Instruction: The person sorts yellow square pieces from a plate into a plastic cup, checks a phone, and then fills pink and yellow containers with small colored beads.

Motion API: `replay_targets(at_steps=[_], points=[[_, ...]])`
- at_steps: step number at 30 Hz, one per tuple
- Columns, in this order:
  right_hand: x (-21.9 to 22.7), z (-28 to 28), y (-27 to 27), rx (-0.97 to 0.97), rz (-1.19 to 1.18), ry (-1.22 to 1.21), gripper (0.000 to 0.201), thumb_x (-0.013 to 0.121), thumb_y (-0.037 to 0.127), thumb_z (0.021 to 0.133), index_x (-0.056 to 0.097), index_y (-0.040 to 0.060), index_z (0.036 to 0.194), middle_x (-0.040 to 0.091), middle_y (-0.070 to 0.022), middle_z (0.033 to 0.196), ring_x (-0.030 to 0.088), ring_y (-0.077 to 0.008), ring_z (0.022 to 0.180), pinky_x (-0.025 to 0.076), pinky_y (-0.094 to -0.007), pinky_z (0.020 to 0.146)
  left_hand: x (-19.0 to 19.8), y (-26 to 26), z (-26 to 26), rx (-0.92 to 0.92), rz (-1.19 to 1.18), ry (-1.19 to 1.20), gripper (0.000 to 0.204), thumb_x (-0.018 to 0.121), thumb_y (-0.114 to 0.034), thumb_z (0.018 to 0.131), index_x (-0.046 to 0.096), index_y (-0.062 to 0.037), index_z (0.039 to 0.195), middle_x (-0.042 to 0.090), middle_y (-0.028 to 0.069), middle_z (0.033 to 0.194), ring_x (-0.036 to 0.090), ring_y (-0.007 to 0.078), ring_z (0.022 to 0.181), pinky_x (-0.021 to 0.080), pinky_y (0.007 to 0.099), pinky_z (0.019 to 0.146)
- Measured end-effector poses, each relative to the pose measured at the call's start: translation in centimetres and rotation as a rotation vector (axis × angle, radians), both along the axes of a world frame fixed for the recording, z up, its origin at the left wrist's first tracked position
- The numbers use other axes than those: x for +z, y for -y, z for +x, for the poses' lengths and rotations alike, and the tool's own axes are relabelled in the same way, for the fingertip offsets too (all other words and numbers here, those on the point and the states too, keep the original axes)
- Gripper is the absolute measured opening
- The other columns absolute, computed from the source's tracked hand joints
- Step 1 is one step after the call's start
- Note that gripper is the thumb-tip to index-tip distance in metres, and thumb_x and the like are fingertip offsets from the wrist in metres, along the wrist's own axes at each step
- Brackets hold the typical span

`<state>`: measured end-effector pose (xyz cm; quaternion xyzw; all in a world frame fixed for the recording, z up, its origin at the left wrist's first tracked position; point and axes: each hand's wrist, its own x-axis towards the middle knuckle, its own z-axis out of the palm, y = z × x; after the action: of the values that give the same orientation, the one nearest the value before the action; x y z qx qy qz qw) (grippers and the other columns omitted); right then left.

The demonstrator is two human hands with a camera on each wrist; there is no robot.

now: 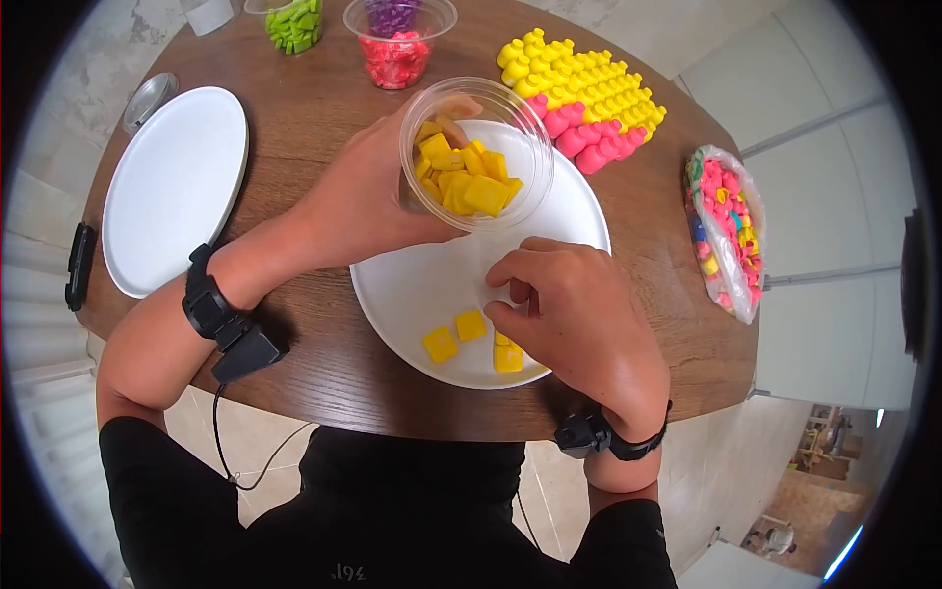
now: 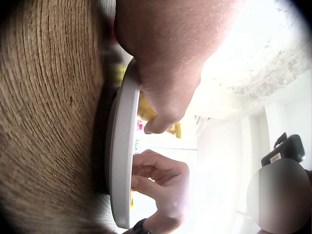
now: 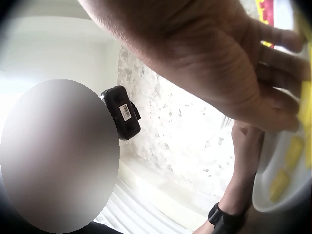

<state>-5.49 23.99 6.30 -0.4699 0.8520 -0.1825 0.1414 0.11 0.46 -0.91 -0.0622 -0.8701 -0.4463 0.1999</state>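
Observation:
My left hand (image 1: 378, 182) grips a clear plastic cup (image 1: 538, 128) of yellow square pieces (image 1: 459, 177), holding it tilted above a round white plate (image 1: 412, 275). Below the cup, my right hand (image 1: 589, 314) is low over the plate with loosely bent fingers. Thumb and forefinger stand apart, and nothing shows between them. Several yellow squares (image 1: 441, 344) lie near the plate's front rim, some partly behind the right thumb. In the left wrist view, the right hand (image 2: 163, 183) has its fingertips right at the plate's rim (image 2: 124, 146).
An oval-looking white plate (image 1: 177, 187) lies at left beside a round clear lid (image 1: 151, 101). Cups of green pieces (image 1: 292, 26) and red pieces (image 1: 395, 61) stand at the back. Yellow and pink bottle-shaped pieces (image 1: 584, 88) stand in rows; a bag of colourful pieces (image 1: 728, 226) lies right.

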Motion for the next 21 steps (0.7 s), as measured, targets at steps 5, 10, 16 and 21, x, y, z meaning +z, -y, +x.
replay_targets(at_steps=[5, 10, 16, 21], points=[[0.1, -0.1, 0.0, 0.017, 0.030, -0.020, 0.013, 0.075, 0.011, 0.082, 0.077, 0.0028, 0.092, 0.069, -0.0114, 0.083, 0.070, -0.0294, 0.076, 0.054, -0.0391, 0.071, 0.1, -0.1, 0.0, -0.005, 0.020, 0.017, 0.085, 0.095, -0.012, 0.066, 0.056, -0.0058, 0.141, 0.060, 0.0073, 0.138, 0.061, 0.0201, 0.120, 0.050, 0.0337, 0.105], [0.5, 0.0, -0.1, 0.002, 0.032, 0.036, 0.015, 0.070, 0.014, 0.085, 0.075, 0.0010, 0.082, 0.069, -0.0158, 0.085, 0.070, -0.0371, 0.082, 0.055, -0.0466, 0.077, -0.1, 0.0, -0.1, -0.008, 0.009, -0.018, 0.086, 0.095, -0.012, 0.066, 0.056, -0.0059, 0.142, 0.060, 0.0075, 0.139, 0.061, 0.0209, 0.120, 0.049, 0.0342, 0.106], [1.1, -0.2, -0.8, 0.063, 0.111, 0.025, 0.017, 0.071, 0.017, 0.082, 0.075, 0.0013, 0.082, 0.070, -0.0152, 0.087, 0.069, -0.0370, 0.085, 0.055, -0.0465, 0.078, 0.0, 0.0, 0.0, -0.003, 0.020, 0.011, 0.087, 0.096, -0.012, 0.065, 0.056, -0.0061, 0.142, 0.060, 0.0074, 0.139, 0.062, 0.0208, 0.120, 0.050, 0.0340, 0.106], [1.5, 0.1, -0.8, 0.084, 0.153, 0.024, 0.014, 0.070, 0.015, 0.080, 0.074, 0.0012, 0.080, 0.070, -0.0150, 0.087, 0.069, -0.0376, 0.085, 0.055, -0.0479, 0.079, 0.0, -0.1, 0.0, 0.000, 0.012, 0.011, 0.087, 0.095, -0.012, 0.065, 0.055, -0.0062, 0.142, 0.061, 0.0073, 0.138, 0.063, 0.0208, 0.118, 0.050, 0.0337, 0.105]])
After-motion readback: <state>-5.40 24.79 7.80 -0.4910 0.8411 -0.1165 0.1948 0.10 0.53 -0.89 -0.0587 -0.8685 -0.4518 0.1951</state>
